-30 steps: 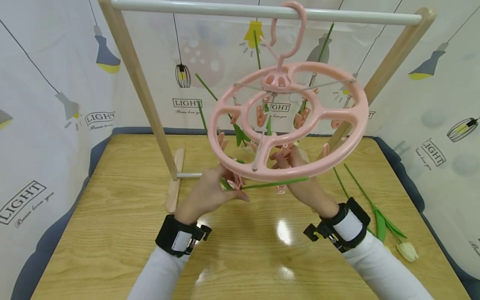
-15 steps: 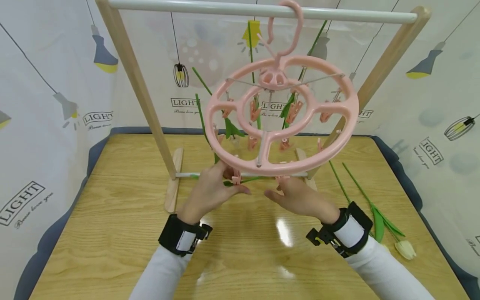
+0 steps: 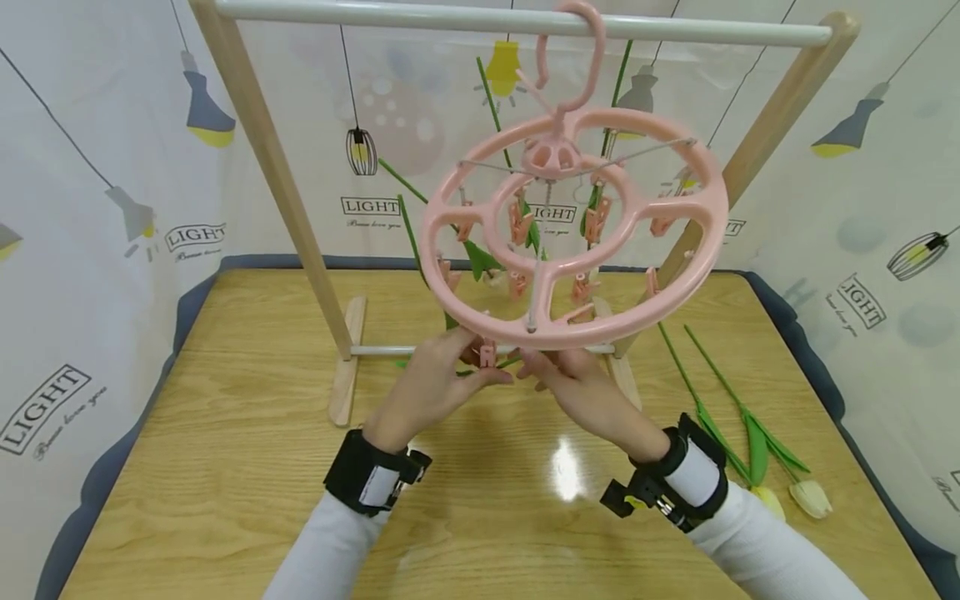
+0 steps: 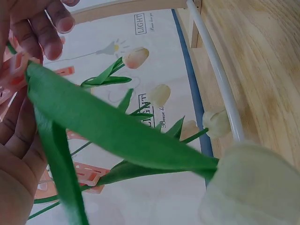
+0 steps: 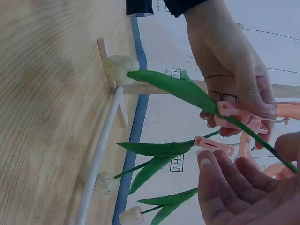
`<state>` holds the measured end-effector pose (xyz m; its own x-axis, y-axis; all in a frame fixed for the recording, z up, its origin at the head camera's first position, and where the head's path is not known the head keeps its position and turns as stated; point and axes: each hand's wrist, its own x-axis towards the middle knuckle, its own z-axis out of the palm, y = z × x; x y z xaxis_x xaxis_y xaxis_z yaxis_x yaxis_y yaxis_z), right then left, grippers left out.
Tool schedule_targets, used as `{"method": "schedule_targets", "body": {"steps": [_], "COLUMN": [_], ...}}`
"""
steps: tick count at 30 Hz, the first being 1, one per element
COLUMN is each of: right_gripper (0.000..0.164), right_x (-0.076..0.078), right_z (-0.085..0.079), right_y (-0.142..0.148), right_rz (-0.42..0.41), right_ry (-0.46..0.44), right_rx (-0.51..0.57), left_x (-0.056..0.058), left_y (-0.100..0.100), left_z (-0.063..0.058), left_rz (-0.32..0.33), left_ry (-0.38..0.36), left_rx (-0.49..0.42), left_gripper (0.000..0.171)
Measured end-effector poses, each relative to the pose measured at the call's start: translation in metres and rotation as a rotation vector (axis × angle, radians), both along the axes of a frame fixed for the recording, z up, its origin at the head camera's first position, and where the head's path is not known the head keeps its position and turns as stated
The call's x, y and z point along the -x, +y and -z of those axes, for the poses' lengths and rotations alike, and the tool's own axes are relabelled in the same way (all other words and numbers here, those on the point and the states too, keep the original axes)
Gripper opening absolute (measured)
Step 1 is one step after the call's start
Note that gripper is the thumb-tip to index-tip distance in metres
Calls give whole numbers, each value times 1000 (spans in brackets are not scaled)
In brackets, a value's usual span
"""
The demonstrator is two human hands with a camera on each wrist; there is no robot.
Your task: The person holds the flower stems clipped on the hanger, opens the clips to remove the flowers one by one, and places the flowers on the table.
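My left hand (image 3: 423, 383) pinches a pink clothespin (image 3: 487, 354) hanging from the front rim of the round pink drying hanger (image 3: 570, 337). A white tulip (image 5: 173, 89) lies at this clothespin's jaws, its stem crossing toward my right hand and its blossom facing away to the left. Close by, my right hand (image 3: 588, 392) has its fingers loosely bent; in the right wrist view its thumb is at the stem, with a gap showing between thumb and index finger. In the left wrist view the blossom and leaves cover part of the scene.
The hanger hooks over the white top bar (image 3: 450, 18) of a wooden stand (image 3: 277, 167). Several other tulips hang from its clothespins, blossoms down. A white tulip (image 3: 810, 498) and a yellow tulip (image 3: 768, 502) lie on the table (image 3: 225, 467) at the right.
My right hand comes away from the hanger's middle, then moves left to the tulip's stem beside my left hand. My left hand stays on the clothespin and shifts slightly right. The hanger sways and turns a little.
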<state>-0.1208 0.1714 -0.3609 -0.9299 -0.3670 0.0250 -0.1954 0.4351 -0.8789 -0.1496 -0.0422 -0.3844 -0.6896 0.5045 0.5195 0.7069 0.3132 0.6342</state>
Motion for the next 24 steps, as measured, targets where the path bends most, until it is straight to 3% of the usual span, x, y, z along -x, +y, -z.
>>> {"method": "schedule_targets", "body": {"steps": [7, 12, 15, 18, 24], "right_gripper": [32, 23, 17, 22, 25], "right_x": [6, 13, 16, 16, 11], "right_z": [3, 5, 8, 10, 9], "right_y": [-1, 1, 3, 3, 4], "right_rz": [58, 94, 113, 127, 133], "right_ry": [26, 0, 10, 28, 60], "right_rx": [118, 278, 419, 522, 553], "left_x": [-2, -3, -4, -5, -5], "left_y": [-2, 0, 3, 5, 7], "left_z": [0, -1, -2, -3, -5], "left_rz": [2, 5, -2, -25, -34], "left_ry": [-65, -86, -70, -37, 35], "left_rx": [-21, -23, -25, -32, -72], "left_gripper": [10, 7, 8, 9, 8]}}
